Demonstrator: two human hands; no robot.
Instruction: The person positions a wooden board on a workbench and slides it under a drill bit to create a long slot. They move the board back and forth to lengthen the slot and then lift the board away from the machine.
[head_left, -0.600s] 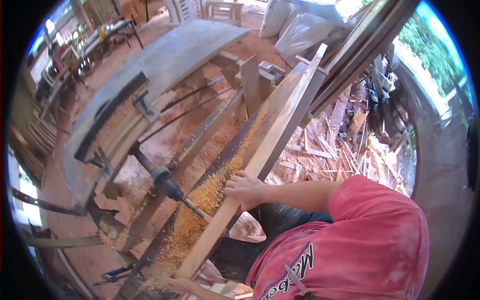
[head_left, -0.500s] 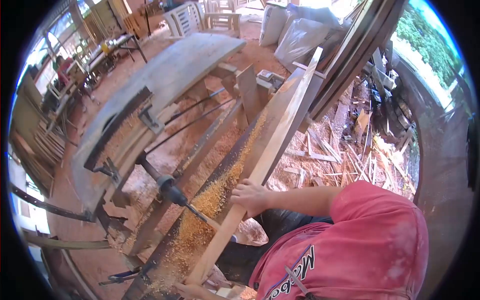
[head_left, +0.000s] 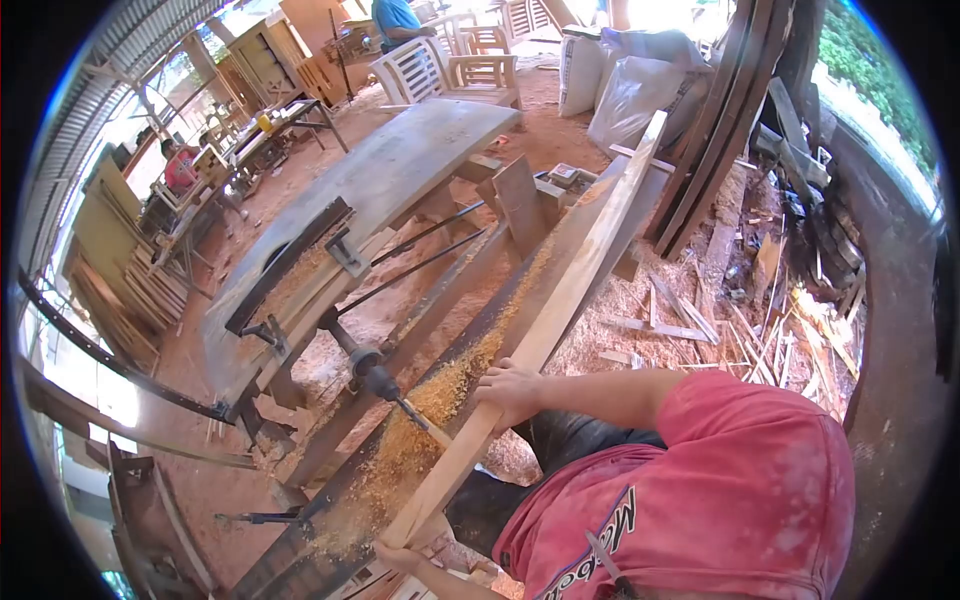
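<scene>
Right hand (head_left: 508, 392): fingers curled over plank (head_left: 570, 290), likely pressing it against drill bit (head_left: 410, 412).
Left hand (head_left: 397, 556): steadies plank's near end; finger state cannot be told.
Shavings (head_left: 440, 395): heaped beside bit.

The workshop is open-sided and lit by strong daylight. A corrugated metal roof (head_left: 120, 70) covers the left side. The reddish earth floor (head_left: 300, 200) carries sawdust. Pale slatted wooden chairs (head_left: 470, 65) and white plastic sacks (head_left: 625, 90) stand at the far end. Dark planks (head_left: 735, 110) lean on the right above scattered wood offcuts (head_left: 760, 320).
</scene>
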